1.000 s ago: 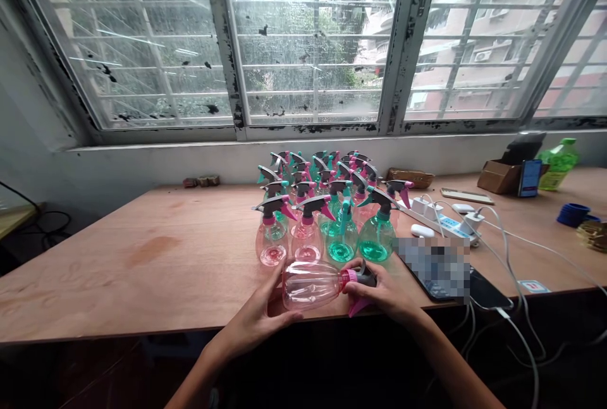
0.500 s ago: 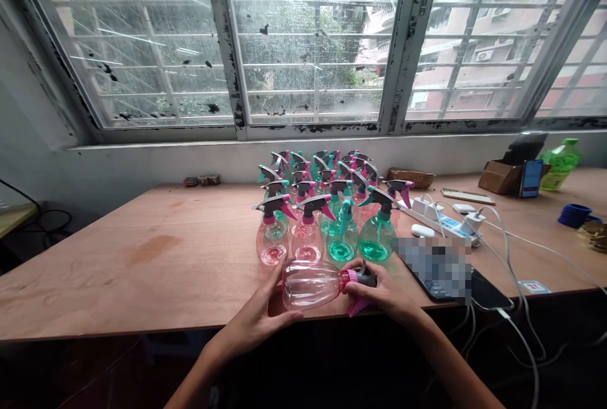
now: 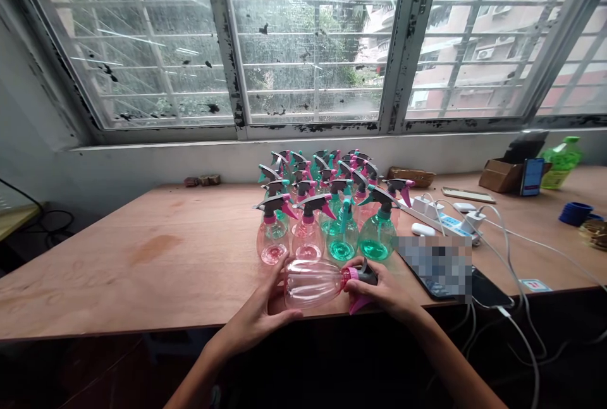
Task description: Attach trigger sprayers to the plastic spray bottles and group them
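A clear pink spray bottle (image 3: 313, 284) lies sideways between my hands at the table's front edge, its black and pink spray head pointing right. My left hand (image 3: 263, 305) is wrapped round the bottle's base, thumb below and fingers behind. My right hand (image 3: 379, 289) grips the neck and spray head, with the pink trigger hanging under the fingers. Just beyond stand several upright spray bottles in rows, among them a pink one (image 3: 308, 241) and a green one (image 3: 377, 238). The rear bottles are partly hidden by the front ones.
The wooden table (image 3: 142, 270) runs along a window wall. To the right lie a dark phone (image 3: 490, 289), a white power strip (image 3: 446, 222) with cables, and a cardboard box (image 3: 497, 175). White cables hang over the front edge. Small brown blocks (image 3: 202, 180) sit at the back left.
The pink bottle and both hands stay nearly where they were; the bottle has shifted only very slightly to the right. The standing bottles have not moved.
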`<state>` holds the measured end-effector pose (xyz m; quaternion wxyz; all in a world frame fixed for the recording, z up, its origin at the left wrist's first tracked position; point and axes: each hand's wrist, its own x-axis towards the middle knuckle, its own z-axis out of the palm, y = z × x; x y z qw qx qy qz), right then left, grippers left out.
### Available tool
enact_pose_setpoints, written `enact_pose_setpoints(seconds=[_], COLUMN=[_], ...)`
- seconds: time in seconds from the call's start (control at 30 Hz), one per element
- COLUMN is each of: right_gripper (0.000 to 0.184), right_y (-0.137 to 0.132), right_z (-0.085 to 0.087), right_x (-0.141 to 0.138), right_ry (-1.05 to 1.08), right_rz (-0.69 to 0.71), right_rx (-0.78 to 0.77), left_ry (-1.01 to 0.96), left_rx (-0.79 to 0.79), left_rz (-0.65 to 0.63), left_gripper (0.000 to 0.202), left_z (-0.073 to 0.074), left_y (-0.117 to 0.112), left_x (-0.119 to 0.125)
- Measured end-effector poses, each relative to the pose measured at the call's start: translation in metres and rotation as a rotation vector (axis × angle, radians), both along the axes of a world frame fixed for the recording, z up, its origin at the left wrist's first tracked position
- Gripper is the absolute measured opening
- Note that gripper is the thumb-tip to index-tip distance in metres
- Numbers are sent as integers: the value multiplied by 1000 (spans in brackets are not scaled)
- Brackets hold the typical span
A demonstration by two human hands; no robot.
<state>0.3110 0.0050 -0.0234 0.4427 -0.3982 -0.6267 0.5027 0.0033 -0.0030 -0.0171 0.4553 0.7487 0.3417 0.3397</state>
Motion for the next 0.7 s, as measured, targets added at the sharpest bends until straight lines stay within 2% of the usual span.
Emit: enact_pose_setpoints(seconds=[0.1,0.27,0.57,0.7], right_gripper=[40,41,35,36], right_y=[-1,-1,-1,0], right_z=[1,3,3,0], right_x=[-1,-1,-1,0], right_ry=[20,-7,-2,5], right_rz=[-2,-14,-12,6], right_rx=[-4,-1,3,-4], left_ry=[-45,-78,-49,-59], left_rx=[-11,-70,-3,-30], left_rz=[-31,-42,0,-15], left_gripper=[88,100,82,100], left_z=[-1,4,-3,0], left_y=[-1,-3,-1,-1], left_x=[1,4,4,5])
